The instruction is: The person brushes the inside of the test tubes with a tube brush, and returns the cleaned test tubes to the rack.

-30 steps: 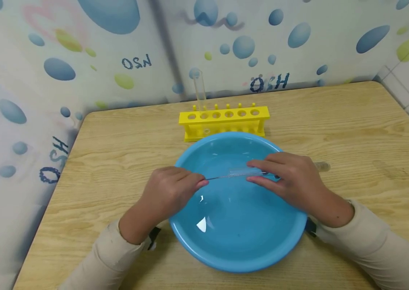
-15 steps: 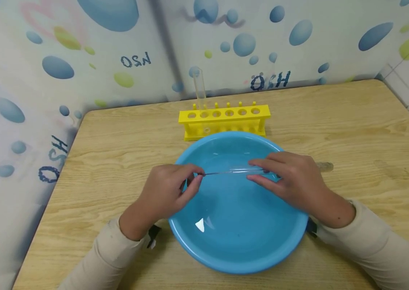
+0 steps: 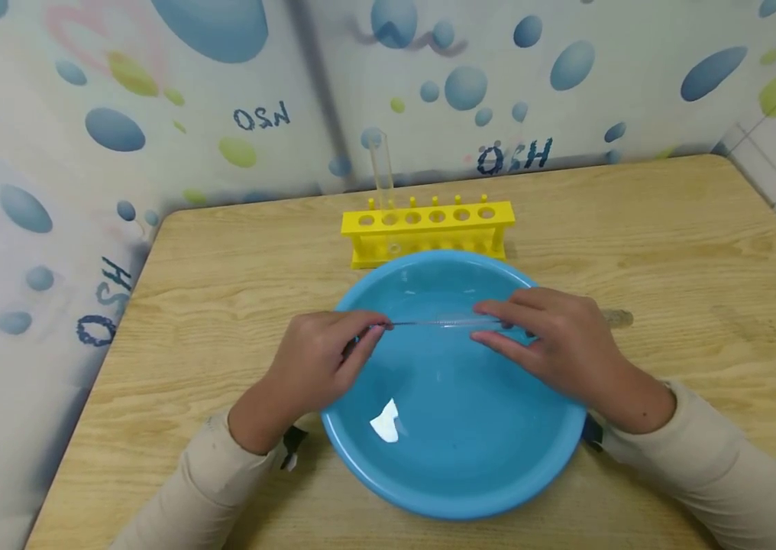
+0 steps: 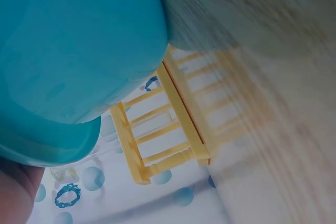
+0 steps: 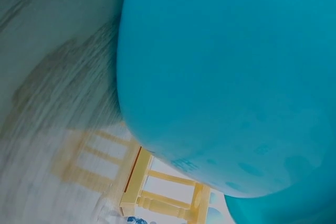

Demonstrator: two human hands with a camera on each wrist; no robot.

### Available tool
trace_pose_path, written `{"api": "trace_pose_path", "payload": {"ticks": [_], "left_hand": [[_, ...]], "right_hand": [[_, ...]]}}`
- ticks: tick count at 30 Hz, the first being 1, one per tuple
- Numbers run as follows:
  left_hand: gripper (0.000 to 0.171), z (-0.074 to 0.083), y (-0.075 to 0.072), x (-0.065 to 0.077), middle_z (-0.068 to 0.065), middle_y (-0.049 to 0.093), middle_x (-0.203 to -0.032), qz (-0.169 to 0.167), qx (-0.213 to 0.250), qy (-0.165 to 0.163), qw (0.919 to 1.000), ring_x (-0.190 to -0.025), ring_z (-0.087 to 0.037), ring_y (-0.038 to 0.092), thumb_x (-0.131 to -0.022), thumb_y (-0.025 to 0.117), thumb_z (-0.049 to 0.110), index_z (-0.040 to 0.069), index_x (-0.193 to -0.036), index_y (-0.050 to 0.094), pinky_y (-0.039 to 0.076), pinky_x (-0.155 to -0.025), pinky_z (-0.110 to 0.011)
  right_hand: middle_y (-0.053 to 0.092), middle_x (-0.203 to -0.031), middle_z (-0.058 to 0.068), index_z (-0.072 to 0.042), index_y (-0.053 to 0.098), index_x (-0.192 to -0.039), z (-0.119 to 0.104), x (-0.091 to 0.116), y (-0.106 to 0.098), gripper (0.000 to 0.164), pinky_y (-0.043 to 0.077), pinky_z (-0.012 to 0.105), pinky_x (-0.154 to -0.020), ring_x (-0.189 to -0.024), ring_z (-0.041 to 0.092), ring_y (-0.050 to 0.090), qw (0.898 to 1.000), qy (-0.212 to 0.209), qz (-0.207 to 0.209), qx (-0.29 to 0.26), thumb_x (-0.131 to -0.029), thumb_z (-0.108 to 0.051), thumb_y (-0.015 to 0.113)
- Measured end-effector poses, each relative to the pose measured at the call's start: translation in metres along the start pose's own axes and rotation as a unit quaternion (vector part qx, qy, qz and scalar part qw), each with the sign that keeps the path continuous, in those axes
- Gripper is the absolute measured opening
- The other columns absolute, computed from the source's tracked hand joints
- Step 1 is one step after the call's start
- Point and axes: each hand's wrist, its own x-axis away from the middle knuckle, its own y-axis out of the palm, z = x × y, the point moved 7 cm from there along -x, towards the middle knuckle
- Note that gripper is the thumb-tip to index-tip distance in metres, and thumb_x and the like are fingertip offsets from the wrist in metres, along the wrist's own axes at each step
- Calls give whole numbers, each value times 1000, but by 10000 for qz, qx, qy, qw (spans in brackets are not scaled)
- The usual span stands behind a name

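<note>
In the head view my left hand [image 3: 312,359] pinches the thin wire handle [image 3: 412,324] of what looks like a test tube brush between thumb and forefinger. The wire runs rightward into a clear glass test tube [image 3: 460,321], which lies level above the blue basin [image 3: 450,509]. My right hand [image 3: 560,336] grips the tube near its right end, thumb below and fingers above. That end and the brush tip are hidden by the right fingers. The basin seems to hold water; glints show inside it. In the left wrist view only part of my left hand [image 4: 18,192] shows.
Behind the basin stands a yellow test tube rack [image 3: 429,223] with one clear tube [image 3: 381,164] upright in it. The wooden table [image 3: 223,283] bears a dark stain [image 3: 618,318] beyond my right hand. A patterned wall [image 3: 189,61] rises at the back edge.
My left fingers have shifted on the wire and risen slightly, so thumb and forefinger now extend more. Wire and tube have tilted closer to level. The right hand has barely moved.
</note>
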Motion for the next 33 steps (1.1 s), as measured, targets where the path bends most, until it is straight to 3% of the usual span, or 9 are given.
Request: {"api": "trace_pose_path", "payload": {"ticks": [4, 8, 11, 15, 18, 20, 26, 29, 33], "left_hand": [[15, -1, 1, 1, -1, 72, -76, 19, 269, -103, 9996, -60, -6, 60, -89, 73, 7, 3, -104, 72, 52, -58, -17], [7, -2, 3, 2, 2, 66, -67, -83, 948, -552, 9939, -58, -3, 56, -92, 69, 5, 3, -98, 73, 49, -53, -17], [8, -3, 5, 4, 3, 62, -64, -276, 1764, -1221, 9763, -56, -4, 54, -95, 64, 4, 5, -93, 72, 48, -49, -21], [17, -5, 7, 5, 3, 60, -62, -517, 2451, -2001, 9472, -56, -9, 56, -99, 59, 7, 5, -89, 72, 48, -49, -25], [20, -5, 7, 7, 3, 60, -61, -608, 2578, -2234, 9381, -58, -11, 56, -101, 57, 9, 5, -87, 71, 46, -49, -25], [20, -6, 6, 7, 3, 60, -61, -522, 2490, -2163, 9426, -58, -10, 55, -101, 57, 9, 5, -87, 71, 45, -48, -25], [10, -2, -3, 3, 4, 61, -65, 241, 1447, -1200, 9819, -64, -7, 52, -94, 63, 5, 7, -89, 72, 49, -55, -27], [10, -4, -3, 4, 4, 60, -65, 287, 1212, -1117, 9859, -66, -7, 50, -93, 63, 5, 9, -88, 71, 49, -56, -28], [14, -9, 1, 5, 4, 60, -64, 201, 1355, -1305, 9819, -65, -8, 50, -95, 62, 6, 10, -84, 69, 48, -55, -26]], "right_hand": [[69, -75, 2, -16, 78, -110, -1, 0, 0, 45, 51, 25, -54, -64, 13, 64, 10000, -42, 36, 6, -69, -27, 92], [69, -76, 2, -17, 78, -111, -3, 1, 0, 43, 52, 26, -55, -65, 12, 62, 9996, -234, 145, 85, -89, -53, 67], [69, -77, 3, -17, 78, -110, -6, 2, -1, 61, 53, 27, -55, -66, 13, 63, 9988, -400, 250, 148, -96, -62, 40], [70, -79, 4, -16, 78, -111, -10, 3, -4, 61, 55, 30, -57, -68, 15, 63, 9976, -544, 386, 202, -99, -61, 38], [70, -81, 4, -14, 77, -113, -13, 3, -5, 60, 55, 31, -58, -70, 16, 63, 9968, -636, 444, 208, -100, -59, 39], [69, -82, 5, -13, 76, -115, -13, 4, -6, 59, 56, 31, -58, -70, 15, 63, 9967, -659, 446, 162, -100, -58, 40], [67, -90, 6, -12, 71, -124, -9, 4, -3, 53, 56, 34, -62, -80, 17, 62, 9980, -581, 221, -79, -103, -51, 41], [67, -94, 7, -11, 69, -126, -8, 4, -1, 52, 56, 35, -63, -83, 17, 62, 9978, -624, 151, -140, -104, -46, 38], [69, -99, 7, -12, 69, -128, -8, 2, 0, 57, 58, 37, -67, -87, 19, 65, 9979, -637, 69, -88, -105, -49, 33]]}}
